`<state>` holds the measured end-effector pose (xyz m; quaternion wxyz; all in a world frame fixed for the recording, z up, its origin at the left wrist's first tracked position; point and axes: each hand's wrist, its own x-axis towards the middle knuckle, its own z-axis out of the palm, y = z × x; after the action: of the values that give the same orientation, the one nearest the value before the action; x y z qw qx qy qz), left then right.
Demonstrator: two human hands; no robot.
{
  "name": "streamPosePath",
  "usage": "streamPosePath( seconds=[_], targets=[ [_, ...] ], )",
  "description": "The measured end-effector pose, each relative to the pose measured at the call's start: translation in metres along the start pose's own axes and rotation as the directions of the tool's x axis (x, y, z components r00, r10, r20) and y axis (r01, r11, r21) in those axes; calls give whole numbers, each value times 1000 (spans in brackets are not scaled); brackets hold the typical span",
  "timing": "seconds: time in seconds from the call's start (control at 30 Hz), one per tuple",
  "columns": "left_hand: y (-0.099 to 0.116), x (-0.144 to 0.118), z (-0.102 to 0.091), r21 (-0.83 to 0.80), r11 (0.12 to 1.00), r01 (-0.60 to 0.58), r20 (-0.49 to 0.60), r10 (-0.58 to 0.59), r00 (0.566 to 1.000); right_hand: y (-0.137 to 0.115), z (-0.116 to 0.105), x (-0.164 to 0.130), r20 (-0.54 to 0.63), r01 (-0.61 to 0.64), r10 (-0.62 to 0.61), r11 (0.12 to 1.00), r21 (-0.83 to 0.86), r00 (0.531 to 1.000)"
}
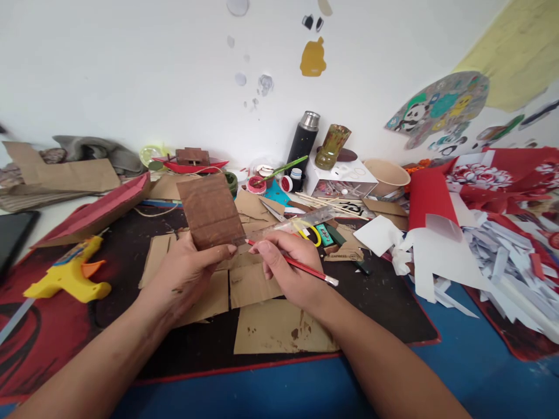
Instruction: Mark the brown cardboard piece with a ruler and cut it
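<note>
Both hands close their grip: left hand (186, 273) holds upright brown cardboard (209, 210), right hand (288, 262) holds red pencil (290, 263) pointing left.

Both forearms reach in from the bottom edge and converge toward the middle. The left hand (186, 273) is raised, thumb pressed forward, fingers curled behind in a pinch. The right hand (288, 265) sits just beside it, knuckles up, fingers closed.
</note>
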<state>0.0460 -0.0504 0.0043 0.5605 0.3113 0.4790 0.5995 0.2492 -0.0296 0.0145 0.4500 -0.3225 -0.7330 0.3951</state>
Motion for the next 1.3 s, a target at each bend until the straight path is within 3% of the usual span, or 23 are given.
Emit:
streamPosePath(
  seconds=[0.3, 1.3],
  targets=[
    [4, -4, 6, 98, 995, -28, 61, 22, 998, 1, 3, -3, 36, -14, 11, 996, 85, 999],
    [2, -7, 8, 122, 993, 1, 96, -13, 995, 0, 2, -1, 39, 23, -23, 1000, -3, 999]
  ],
)
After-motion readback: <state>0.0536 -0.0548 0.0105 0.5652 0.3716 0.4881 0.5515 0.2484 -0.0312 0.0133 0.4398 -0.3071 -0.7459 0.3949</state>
